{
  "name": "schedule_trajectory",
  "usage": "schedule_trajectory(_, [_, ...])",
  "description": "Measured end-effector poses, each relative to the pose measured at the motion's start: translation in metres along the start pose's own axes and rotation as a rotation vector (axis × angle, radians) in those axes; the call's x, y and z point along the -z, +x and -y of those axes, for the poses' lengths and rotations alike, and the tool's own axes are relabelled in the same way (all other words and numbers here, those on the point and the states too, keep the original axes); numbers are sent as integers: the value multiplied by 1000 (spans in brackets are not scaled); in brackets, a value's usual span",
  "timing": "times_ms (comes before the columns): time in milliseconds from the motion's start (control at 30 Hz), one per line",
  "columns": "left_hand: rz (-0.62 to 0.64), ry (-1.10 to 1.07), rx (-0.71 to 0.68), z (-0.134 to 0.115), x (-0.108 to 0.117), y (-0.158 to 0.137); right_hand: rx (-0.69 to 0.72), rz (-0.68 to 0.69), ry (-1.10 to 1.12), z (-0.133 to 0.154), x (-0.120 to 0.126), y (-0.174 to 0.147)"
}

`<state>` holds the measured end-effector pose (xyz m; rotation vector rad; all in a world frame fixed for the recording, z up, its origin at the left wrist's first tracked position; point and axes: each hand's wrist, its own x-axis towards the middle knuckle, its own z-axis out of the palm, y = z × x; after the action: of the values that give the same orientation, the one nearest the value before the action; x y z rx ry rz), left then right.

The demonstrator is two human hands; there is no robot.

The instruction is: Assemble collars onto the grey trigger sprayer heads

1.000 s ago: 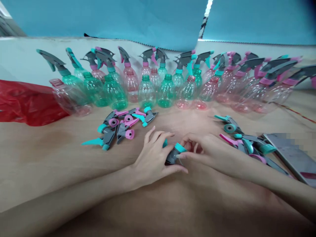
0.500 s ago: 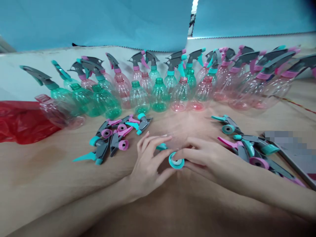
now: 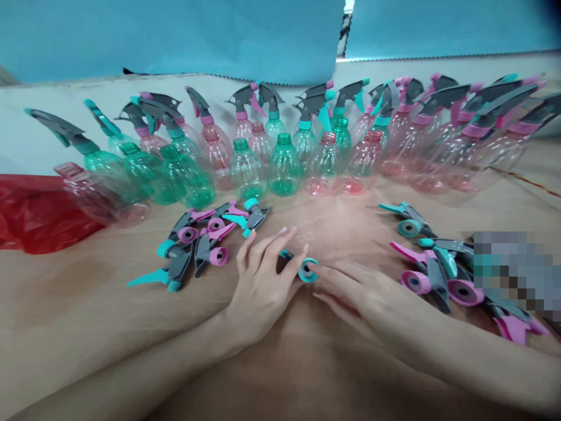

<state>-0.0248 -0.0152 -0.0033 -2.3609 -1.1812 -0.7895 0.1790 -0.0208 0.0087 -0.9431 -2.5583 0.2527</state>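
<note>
My left hand [image 3: 261,286] is closed around a grey trigger spray head [image 3: 308,269], whose teal collar faces up toward me. Most of its body is hidden behind my fingers. At the collar's right side is my right hand [image 3: 366,295], its index fingertip at the rim and its thumb held apart below. Left of my hands lies a group of loose spray heads [image 3: 179,266] with pink or teal collars. A second group of spray heads [image 3: 436,275] lies beside my right forearm.
Pink and green spray bottles [image 3: 284,169] stand in rows along the back, several with spray heads fitted and several with open necks. A red plastic bag [image 3: 39,216] lies at the left. At the right edge is a blurred-out flat object [image 3: 521,272].
My right hand has drawn back slightly from the collar, its fingers straighter. The spray head has shifted a little up and left, and its dark centre hole now shows. The view has shifted slightly.
</note>
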Motion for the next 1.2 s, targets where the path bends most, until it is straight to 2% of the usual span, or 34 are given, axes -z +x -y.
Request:
schedule_trajectory(200, [-62, 175, -17, -3, -5, -2, -78, -17, 105, 2, -12, -4])
schedule_trajectory(300, [30, 142, -86, -1, -3, -1, -65, 37, 104, 3, -14, -2])
schedule_trajectory(400, [160, 7, -143, 4, -3, 1, -36, 26, 37, 2, -14, 0])
schedule_trajectory(533, [223, -264, 6, 11, -2, 5, -18, -73, -121, 0, -12, 1])
schedule_trajectory(667, [373, -501, 167, 12, 16, 20, -1, -164, -195, 0, -10, 2])
schedule_trajectory(767, [535, -510, 188, 11, 31, 29, 4, -157, -139, -1, -12, 2])
schedule_trajectory(867, [628, -523, 177, 14, 32, 31, 5, -128, -44, 0, -17, 1])
schedule_trajectory(1067, [618, -621, 189, 26, 15, 28, -5, -125, 24, 5, -20, 0])
schedule_trajectory(1200, [665, -547, 174, 26, 15, 27, -6, -80, 6, 5, -22, 1])
